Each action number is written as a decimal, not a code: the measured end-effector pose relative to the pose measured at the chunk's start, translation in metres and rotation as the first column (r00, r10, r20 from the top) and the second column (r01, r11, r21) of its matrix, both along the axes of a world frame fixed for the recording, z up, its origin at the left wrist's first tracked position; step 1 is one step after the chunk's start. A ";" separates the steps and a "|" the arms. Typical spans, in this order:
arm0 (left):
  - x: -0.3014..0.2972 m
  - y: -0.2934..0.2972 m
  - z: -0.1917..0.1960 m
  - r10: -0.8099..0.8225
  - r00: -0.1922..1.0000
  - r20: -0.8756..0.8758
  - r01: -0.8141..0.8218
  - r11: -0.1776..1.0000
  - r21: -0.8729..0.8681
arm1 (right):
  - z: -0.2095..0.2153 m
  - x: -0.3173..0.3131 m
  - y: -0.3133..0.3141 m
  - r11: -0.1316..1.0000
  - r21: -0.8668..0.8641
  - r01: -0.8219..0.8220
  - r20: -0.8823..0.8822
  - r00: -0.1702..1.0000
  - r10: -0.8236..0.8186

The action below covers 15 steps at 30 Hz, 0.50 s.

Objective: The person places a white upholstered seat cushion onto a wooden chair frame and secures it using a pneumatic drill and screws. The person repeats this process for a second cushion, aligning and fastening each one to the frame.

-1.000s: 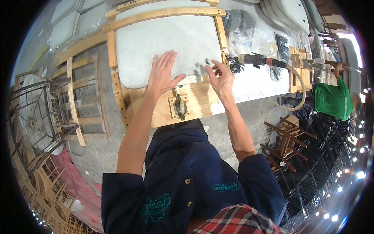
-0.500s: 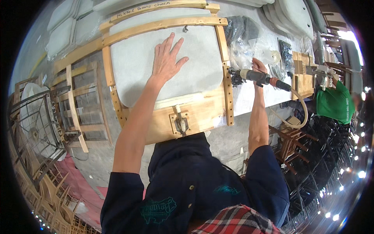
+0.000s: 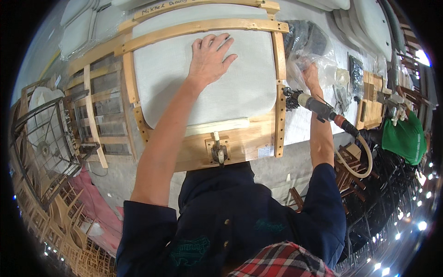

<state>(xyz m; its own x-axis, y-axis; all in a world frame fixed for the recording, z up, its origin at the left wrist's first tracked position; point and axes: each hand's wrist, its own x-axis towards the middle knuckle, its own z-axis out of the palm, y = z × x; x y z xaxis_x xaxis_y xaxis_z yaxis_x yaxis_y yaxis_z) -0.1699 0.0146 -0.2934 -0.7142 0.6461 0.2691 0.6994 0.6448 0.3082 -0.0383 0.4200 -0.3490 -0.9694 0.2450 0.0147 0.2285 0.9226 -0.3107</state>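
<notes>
A pale grey upholstered seat panel (image 3: 230,85) lies flat inside a wooden jig frame (image 3: 203,28). My left hand (image 3: 211,59) rests on it, fingers spread and slightly bent. Its fingertips are at a small dark piece (image 3: 226,37) near the frame's crossbar. To the right, my right hand (image 3: 312,76) reaches into a clear plastic bag (image 3: 318,51); its fingers are hidden by the plastic and what they touch cannot be made out. A powered screwdriver (image 3: 316,107) with a pale hose crosses in front of my right forearm. A toggle clamp (image 3: 218,150) sits on the jig's near edge.
Stacked grey panels (image 3: 362,23) stand at the far right. A black plastic-wrapped packet (image 3: 356,76) lies beyond the bag. A person in a green shirt (image 3: 406,138) works at the right. Wooden slats (image 3: 94,115) and a wire-guarded fan (image 3: 44,138) are at left.
My right hand has moved away from me into the plastic bag. My left hand has slid right, its fingertips now at the small dark piece. The whole view has shifted slightly.
</notes>
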 end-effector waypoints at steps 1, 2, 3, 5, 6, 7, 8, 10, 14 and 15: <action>0.000 -0.001 0.001 0.006 1.000 -0.013 -0.006 1.000 0.022 | 0.003 -0.001 -0.002 0.999 -0.043 0.012 0.037 0.999 -0.010; 0.002 -0.003 0.003 0.014 1.000 -0.025 -0.013 0.999 0.043 | 0.006 -0.001 -0.004 0.996 -0.085 0.023 0.076 0.997 -0.017; 0.002 -0.003 0.003 0.001 1.000 -0.027 0.002 0.995 0.096 | 0.006 0.000 -0.003 0.995 -0.090 0.043 0.049 0.998 -0.039; 0.002 0.000 -0.001 -0.035 0.999 -0.034 0.041 0.980 0.194 | -0.004 0.009 0.001 0.990 -0.109 0.090 -0.002 0.996 -0.091; 0.003 -0.003 0.000 -0.018 0.999 -0.029 0.025 0.970 0.242 | -0.003 0.005 -0.005 0.989 -0.041 0.144 0.040 0.989 -0.143; 0.006 -0.005 0.001 -0.003 1.000 -0.024 0.010 0.957 0.290 | 0.000 0.004 -0.010 0.980 0.032 0.196 0.078 0.977 -0.198; 0.009 -0.012 0.002 0.010 1.000 -0.019 -0.003 0.942 0.337 | 0.002 0.001 -0.016 0.964 0.106 0.244 0.111 0.960 -0.256; 0.017 -0.024 0.002 0.089 0.996 0.029 -0.094 0.920 0.379 | 0.004 0.006 -0.010 0.953 0.134 0.273 0.106 0.952 -0.288; 0.028 -0.056 -0.001 0.234 0.972 0.018 -0.218 0.869 0.444 | 0.012 0.032 -0.013 0.857 -0.029 0.514 -0.054 0.856 -0.515; 0.027 -0.069 -0.002 0.280 0.960 0.019 -0.258 0.854 0.451 | 0.021 0.043 -0.018 0.846 -0.091 0.525 -0.161 0.831 -0.533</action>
<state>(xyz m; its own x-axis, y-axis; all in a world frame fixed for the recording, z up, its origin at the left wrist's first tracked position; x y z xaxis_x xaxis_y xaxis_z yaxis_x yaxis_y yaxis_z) -0.1426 -0.0544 -0.2949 -0.8227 0.2342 0.5181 0.5388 0.6120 0.5789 0.0044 0.4020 -0.3281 -0.6740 0.7237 0.1482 0.6167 0.6617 -0.4265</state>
